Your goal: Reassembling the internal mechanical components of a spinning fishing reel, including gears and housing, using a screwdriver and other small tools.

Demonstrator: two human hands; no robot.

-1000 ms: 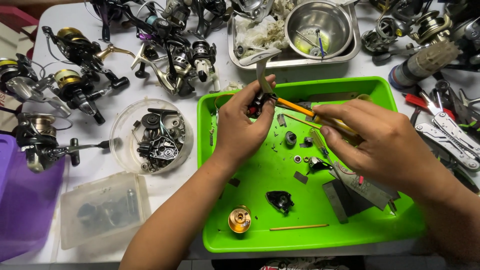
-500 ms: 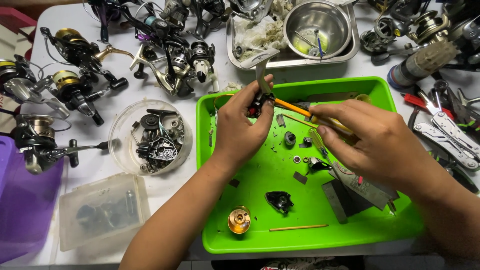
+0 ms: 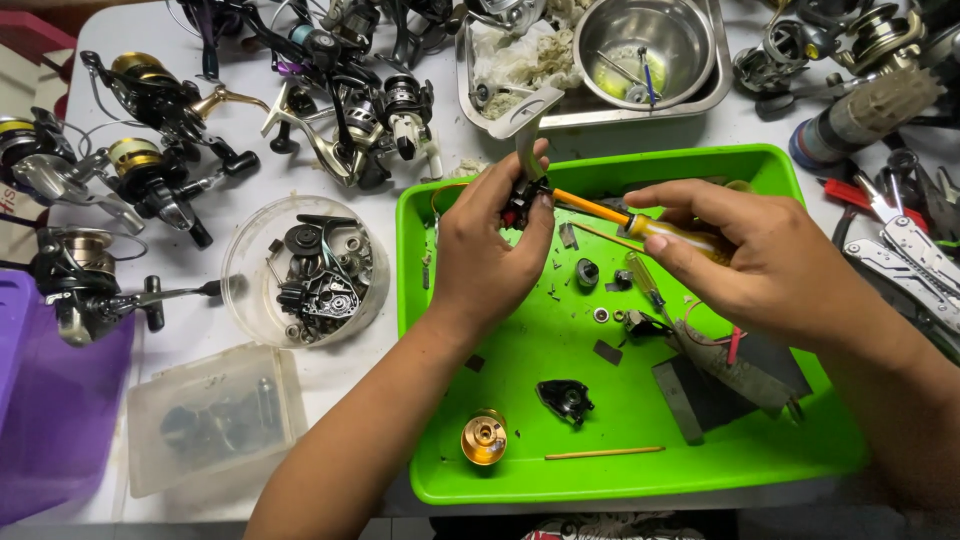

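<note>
Yellow plastic is showing between the fingers of the right hand (image 3: 770, 265), which is wrapping the handle of a screwdriver (image 3: 640, 225) in a closed grip, thumb and forefinger pinching it near the shaft end. The tool's long axis is running nearly level, tilting slightly up toward the left, and its orange shaft is pointing straight at the reel part (image 3: 522, 195) that the left hand (image 3: 490, 255) is holding. That hand is pinching the small dark part between thumb and fingertips, above the back rim of the green tray (image 3: 640, 480). A grey metal arm of the part is rising past the fingers toward the steel pan (image 3: 600, 105). So the part is lying to the left of the right hand's grip, in line with the shaft, and the left hand is the nearer one, already on it.

The tip itself is hiding behind the left fingers, so I cannot tell whether it is seated in a screw head or only touching the part. Most of the part's body is covered by the left hand too. The handle's far end is buried in the right palm.

In the tray a gold spool (image 3: 484, 440), a black cover (image 3: 566, 400), a thin stick (image 3: 604, 454) and small washers are lying loose. A round tub (image 3: 305, 270) of reel pieces is standing left of the tray.
</note>
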